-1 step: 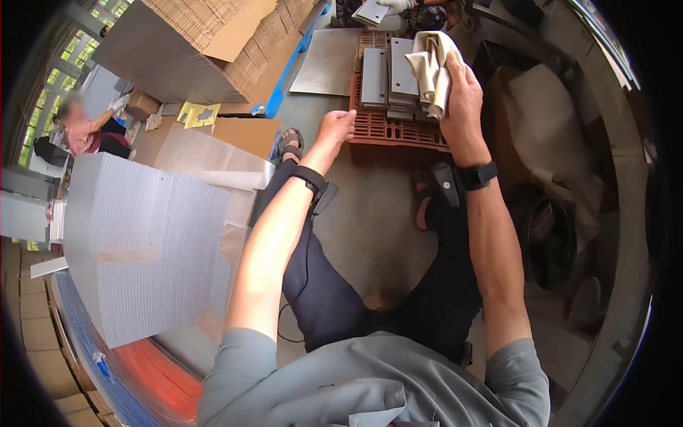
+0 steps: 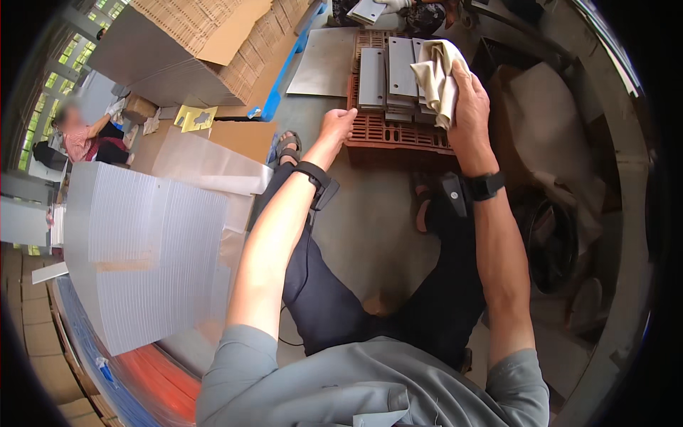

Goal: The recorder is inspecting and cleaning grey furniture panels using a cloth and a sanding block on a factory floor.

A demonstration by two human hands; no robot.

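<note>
A crumpled cream cloth [image 2: 440, 78] is in my right hand [image 2: 471, 107], whose fingers are closed round its right side. The cloth hangs over the right part of several grey metal plates [image 2: 402, 71] with small holes, stacked on an upturned-looking reddish-brown plastic crate [image 2: 398, 132]. Whether the cloth touches the plates is hard to tell. My left hand [image 2: 338, 127] is closed beside the crate's near left corner, its fingers curled. Anything inside those fingers is hidden.
Across the crate, another person's gloved hand [image 2: 393, 6] holds grey plates [image 2: 366, 10]. A large flat sheet [image 2: 324, 62] lies left of the crate. Stacked cardboard [image 2: 206, 57] and a tall stack of pale sheets [image 2: 149, 249] stand on my left. Another person [image 2: 82, 135] sits far left.
My right hand and the cloth have shifted slightly right and nearer to me. The left hand stays closed in about the same place.
</note>
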